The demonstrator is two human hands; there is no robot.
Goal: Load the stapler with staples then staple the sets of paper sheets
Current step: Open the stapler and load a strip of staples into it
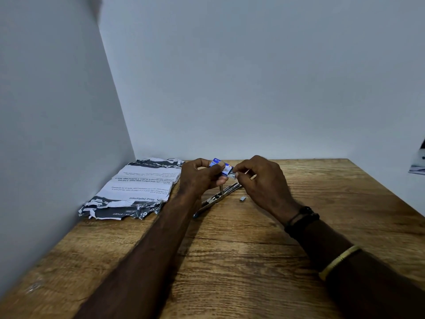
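Blue staple box shows grey staples; stapler open.

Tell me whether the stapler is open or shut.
Open: the stapler lies unfolded flat on the table, its metal staple channel exposed.

One head-worn wide-angle view, forward and down over a wooden table close below, toward the wall corner

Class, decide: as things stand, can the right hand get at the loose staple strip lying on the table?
Probably yes. The strip lies uncovered on the table close by the right hand, with nothing between. Its fingers, though, pinch staples at the box and would need freeing first.
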